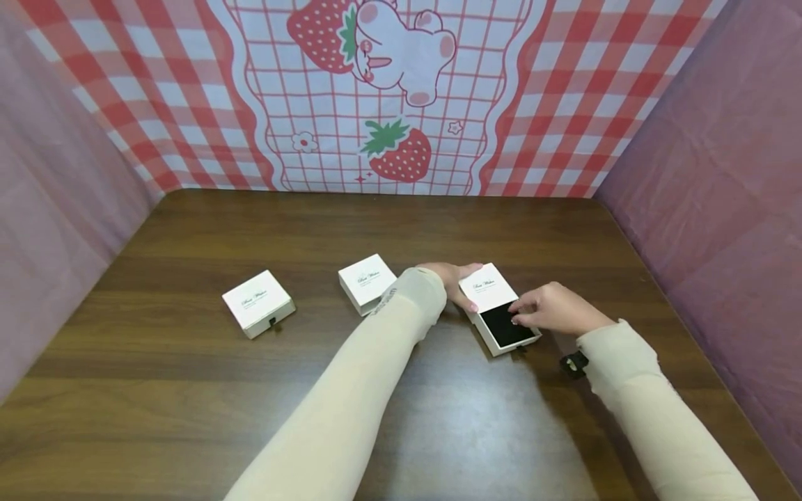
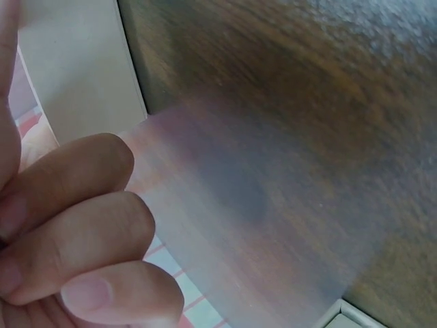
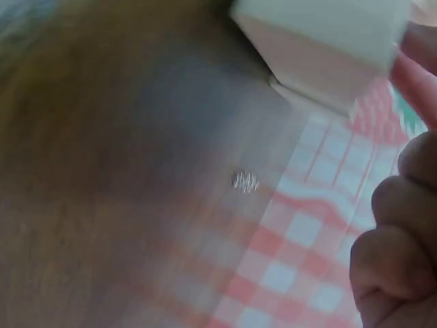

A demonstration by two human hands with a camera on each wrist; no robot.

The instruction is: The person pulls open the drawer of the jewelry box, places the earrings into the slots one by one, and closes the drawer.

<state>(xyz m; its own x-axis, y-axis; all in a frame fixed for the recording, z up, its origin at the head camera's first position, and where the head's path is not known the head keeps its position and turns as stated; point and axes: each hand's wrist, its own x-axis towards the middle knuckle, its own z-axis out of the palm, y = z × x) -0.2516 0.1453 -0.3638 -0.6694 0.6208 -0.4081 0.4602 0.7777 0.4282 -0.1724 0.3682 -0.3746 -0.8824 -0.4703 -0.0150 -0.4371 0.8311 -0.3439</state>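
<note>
a small white drawer box (image 1: 495, 306) is seen near the middle of a wooden table (image 1: 188, 390), its sleeve pinched between thumb and fingers of the left hand (image 1: 454, 282) while its tray, lined in black, is slid partly out towards the viewer. the right hand (image 1: 551, 309) is laid at the tray's right edge, fingertips curled onto the black lining; whether the tray is actually gripped cannot be told. the box is judged light and stiff but easily dented (thin card, by the look of it), best held by the sleeve's sides, with the tray drawn by its front edge or small tab. two like boxes (image 1: 258, 303) (image 1: 367, 282) are left closed to the left, well apart from both hands. a checked strawberry cloth (image 1: 388, 104) is hung behind.
</note>
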